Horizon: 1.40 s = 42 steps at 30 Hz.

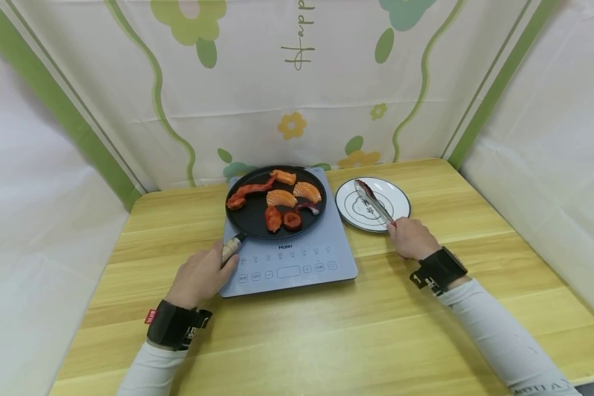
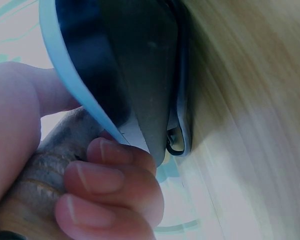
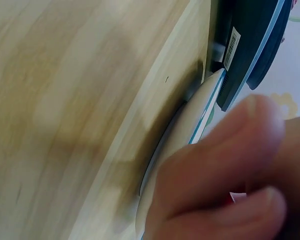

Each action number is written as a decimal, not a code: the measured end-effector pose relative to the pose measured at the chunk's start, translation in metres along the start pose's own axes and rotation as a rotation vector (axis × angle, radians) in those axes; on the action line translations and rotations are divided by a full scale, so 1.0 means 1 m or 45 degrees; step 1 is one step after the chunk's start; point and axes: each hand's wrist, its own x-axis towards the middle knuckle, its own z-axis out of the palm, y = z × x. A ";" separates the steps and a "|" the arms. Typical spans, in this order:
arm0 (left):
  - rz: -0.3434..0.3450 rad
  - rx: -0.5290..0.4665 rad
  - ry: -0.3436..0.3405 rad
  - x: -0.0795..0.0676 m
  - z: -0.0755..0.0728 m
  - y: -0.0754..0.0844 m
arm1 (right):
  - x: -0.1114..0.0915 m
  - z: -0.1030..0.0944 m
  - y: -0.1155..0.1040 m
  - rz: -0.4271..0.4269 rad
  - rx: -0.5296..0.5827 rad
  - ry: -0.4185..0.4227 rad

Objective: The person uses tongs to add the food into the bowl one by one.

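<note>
A black frying pan (image 1: 257,220) rests on the grey-blue Haier induction cooker (image 1: 326,258). My left hand (image 1: 198,278) grips its wooden handle (image 1: 231,247); the left wrist view shows the fingers (image 2: 97,177) curled round that handle. In the pan lie orange salmon-like slices (image 1: 307,191), a long red strip (image 1: 252,188), other red pieces (image 1: 273,219) and a small purple octopus-like piece (image 1: 309,207). My right hand (image 1: 414,238) holds a pair of tongs (image 1: 376,203) by the near end. They reach over the white plate (image 1: 346,206), whether touching it I cannot tell.
The plate stands just right of the cooker on a wooden table (image 1: 297,341). A white flowered cloth (image 1: 257,82) hangs behind, close to the pan's far rim. White cloth sides (image 1: 549,165) border the table left and right.
</note>
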 end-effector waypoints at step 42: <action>-0.004 -0.012 -0.004 0.000 0.000 0.001 | -0.003 -0.006 0.003 -0.052 -0.050 0.047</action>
